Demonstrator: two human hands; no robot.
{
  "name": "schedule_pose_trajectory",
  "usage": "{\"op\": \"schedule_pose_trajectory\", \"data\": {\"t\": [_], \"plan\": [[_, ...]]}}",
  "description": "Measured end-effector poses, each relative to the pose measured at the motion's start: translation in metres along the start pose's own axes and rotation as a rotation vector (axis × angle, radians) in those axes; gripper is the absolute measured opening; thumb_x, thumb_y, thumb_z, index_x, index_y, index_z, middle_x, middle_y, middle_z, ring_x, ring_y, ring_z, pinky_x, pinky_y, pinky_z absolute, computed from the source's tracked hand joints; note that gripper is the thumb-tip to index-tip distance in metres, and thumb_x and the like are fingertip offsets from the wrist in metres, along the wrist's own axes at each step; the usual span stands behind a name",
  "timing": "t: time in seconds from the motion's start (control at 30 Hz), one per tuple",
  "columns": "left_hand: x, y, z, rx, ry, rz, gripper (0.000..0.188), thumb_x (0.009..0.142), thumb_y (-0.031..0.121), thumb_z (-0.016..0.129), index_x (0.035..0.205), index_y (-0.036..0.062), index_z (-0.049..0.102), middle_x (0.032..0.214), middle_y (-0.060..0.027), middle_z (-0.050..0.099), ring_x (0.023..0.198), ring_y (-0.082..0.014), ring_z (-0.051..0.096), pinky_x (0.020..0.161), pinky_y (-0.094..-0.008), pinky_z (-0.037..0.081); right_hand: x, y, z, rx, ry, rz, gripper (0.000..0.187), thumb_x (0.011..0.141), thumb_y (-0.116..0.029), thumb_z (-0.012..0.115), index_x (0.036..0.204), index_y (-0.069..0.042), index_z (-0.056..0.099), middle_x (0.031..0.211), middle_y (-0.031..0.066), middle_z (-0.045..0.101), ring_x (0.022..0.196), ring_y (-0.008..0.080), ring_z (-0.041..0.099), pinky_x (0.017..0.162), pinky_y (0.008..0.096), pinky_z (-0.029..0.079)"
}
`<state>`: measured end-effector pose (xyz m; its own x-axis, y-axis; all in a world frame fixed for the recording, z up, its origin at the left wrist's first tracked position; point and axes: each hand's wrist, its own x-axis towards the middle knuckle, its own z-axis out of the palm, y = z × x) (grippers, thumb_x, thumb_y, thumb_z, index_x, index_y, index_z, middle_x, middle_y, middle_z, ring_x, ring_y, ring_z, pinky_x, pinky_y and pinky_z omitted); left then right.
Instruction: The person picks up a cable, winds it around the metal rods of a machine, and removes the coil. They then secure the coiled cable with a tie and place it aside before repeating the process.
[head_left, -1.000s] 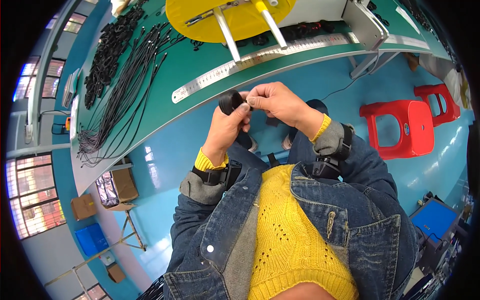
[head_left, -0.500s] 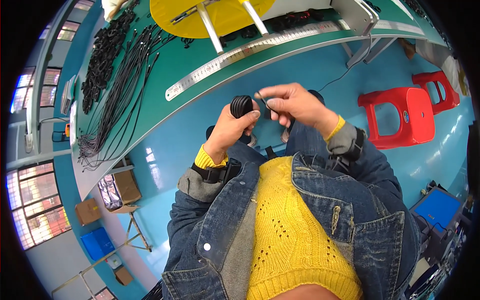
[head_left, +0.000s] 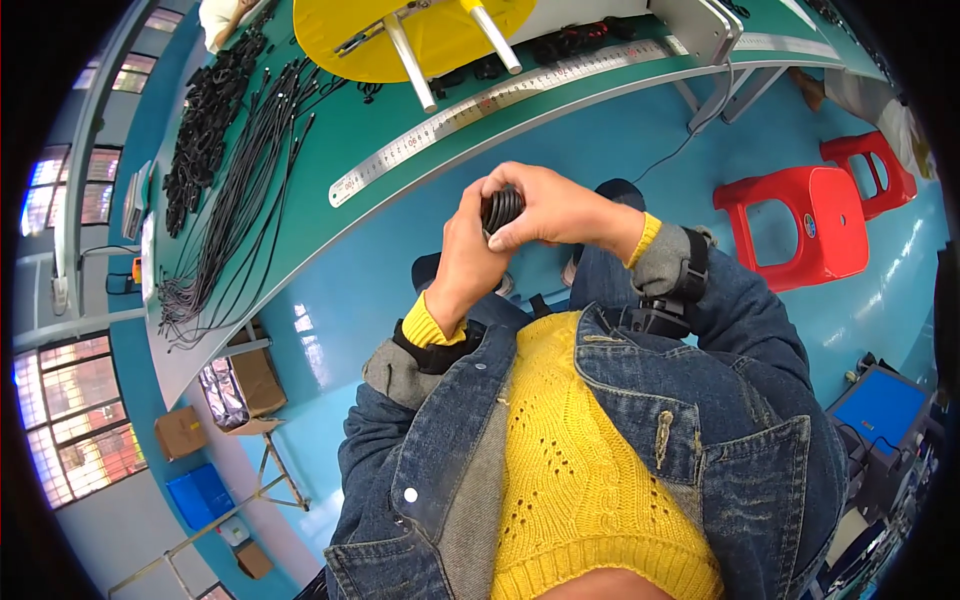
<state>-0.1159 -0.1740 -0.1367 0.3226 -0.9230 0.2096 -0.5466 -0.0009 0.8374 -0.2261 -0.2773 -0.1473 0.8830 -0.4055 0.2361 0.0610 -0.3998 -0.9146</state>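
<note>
A small bundle of coiled black cable [head_left: 503, 209] is held between my two hands, out past the table's front edge. My left hand [head_left: 468, 245] closes round its left side. My right hand [head_left: 545, 207] arches over the top, with fingers meeting the left hand and thumb pressed along the lower side. The coil's loops lie close together, and its ends are hidden by my fingers. Further left, on the green table [head_left: 330, 130], lie a long spread of loose black cables [head_left: 245, 190] and a pile of bundled black cables [head_left: 200, 140].
A steel ruler [head_left: 430, 135] runs along the table's front edge. Beyond it stands a yellow round-topped fixture [head_left: 370, 40] with metal rods. Red stools [head_left: 815, 225] stand on the blue floor at right. Cardboard boxes [head_left: 250, 380] and a blue bin [head_left: 198, 497] are at lower left.
My right hand has moved left from beside the coil, where it pinched a cable end, and now wraps round the coil together with my left hand.
</note>
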Motion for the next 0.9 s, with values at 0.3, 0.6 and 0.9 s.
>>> {"op": "schedule_pose_trajectory", "data": {"t": [0.3,0.6,0.9], "plan": [[-0.012,-0.009,-0.01,0.04,0.021,-0.072,0.036,0.065,0.003,0.067,0.098,0.0022,0.053,0.088,-0.0171,0.062,0.082,-0.0324,0.062,0.069,-0.0369,0.049,-0.012,-0.021,0.004,-0.28,0.152,-0.063,0.047,0.067,-0.025,0.073,0.098,-0.001,0.047,0.079,0.0117,0.056,0.067,0.0255,0.058,0.059,0.0343,0.046],[-0.028,-0.042,0.006,-0.021,-0.12,0.04,0.021,0.066,0.014,0.067,0.081,0.0034,0.057,0.062,-0.0136,0.058,0.056,-0.0317,0.058,0.051,-0.036,0.046,-0.002,-0.018,0.036,-0.638,-0.016,-0.088,0.035,0.076,-0.034,0.063,0.074,-0.003,0.049,0.067,0.015,0.059,0.064,0.0339,0.059,0.054,0.0423,0.045],[-0.017,-0.054,-0.109,-0.359,-0.649,-0.894,0.021,0.074,0.023,0.065,0.076,0.0023,0.06,0.06,-0.0025,0.056,0.05,-0.0094,0.053,0.044,-0.021,0.042,-0.011,0.023,0.042,-0.03,-0.616,0.499,0.032,0.081,-0.03,0.059,0.086,0.001,0.057,0.07,0.0143,0.061,0.064,0.0227,0.061,0.058,0.0326,0.047]]}}
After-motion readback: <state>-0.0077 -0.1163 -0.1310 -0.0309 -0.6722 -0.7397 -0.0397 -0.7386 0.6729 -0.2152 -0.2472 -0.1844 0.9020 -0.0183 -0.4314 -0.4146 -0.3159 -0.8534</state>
